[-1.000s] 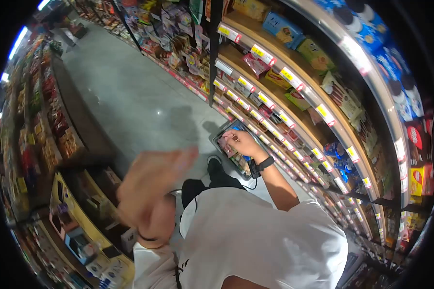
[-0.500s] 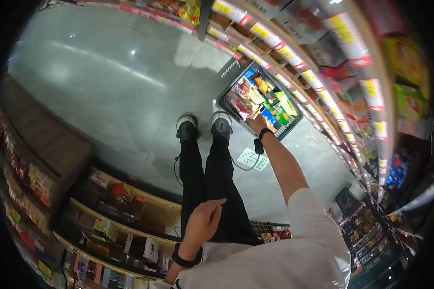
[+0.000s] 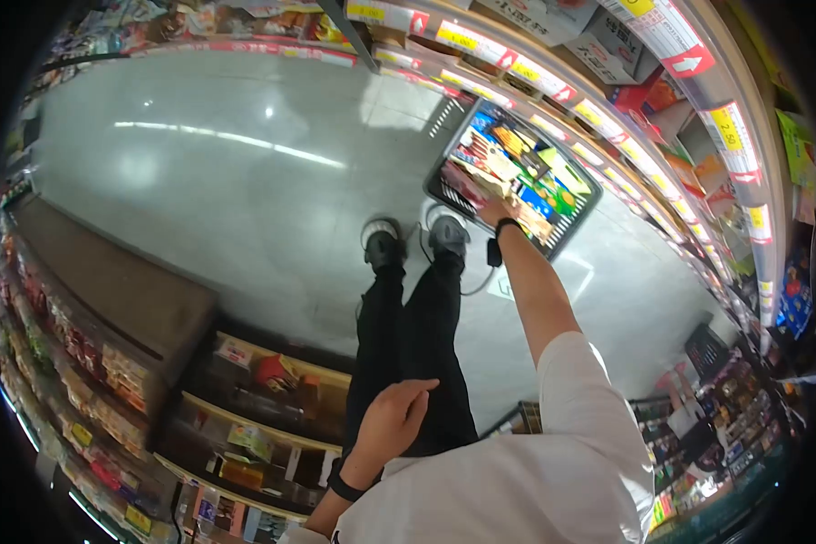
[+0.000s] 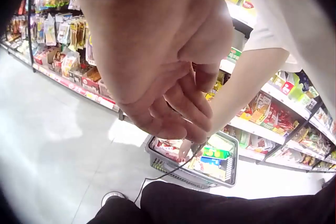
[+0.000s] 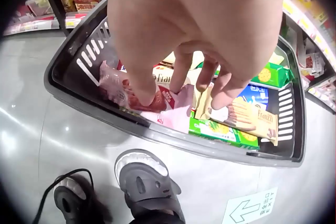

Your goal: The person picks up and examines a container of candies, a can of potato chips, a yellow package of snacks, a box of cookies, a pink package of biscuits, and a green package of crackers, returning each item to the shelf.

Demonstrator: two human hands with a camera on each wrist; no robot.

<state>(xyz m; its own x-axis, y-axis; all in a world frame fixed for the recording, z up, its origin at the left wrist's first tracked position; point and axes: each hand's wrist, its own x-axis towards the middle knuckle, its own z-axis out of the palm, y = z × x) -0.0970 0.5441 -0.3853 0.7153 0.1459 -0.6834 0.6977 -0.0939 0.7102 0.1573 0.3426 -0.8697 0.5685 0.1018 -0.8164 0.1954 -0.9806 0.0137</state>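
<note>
My right hand reaches down into a dark plastic shopping basket on the floor. Its thumb lies over a pink snack packet at the basket's left side, with the fingers spread apart from the thumb. Under the fingertips on the other side is a beige-and-brown Franzzi biscuit packet. A green box and a blue packet lie around it. My left hand hangs in front of my thigh, holding nothing, its fingers loosely curled in the left wrist view.
Shelves with price labels rise close behind the basket. Low wooden shelving stands at the left beside my legs. My shoes are just short of the basket, and a cable runs from the right wrist. A floor arrow sign is nearby.
The view has tipped down towards the basket. My right hand has gone lower into the basket with the pink packet, which now lies inside. My left hand has dropped from chest height to the thigh.
</note>
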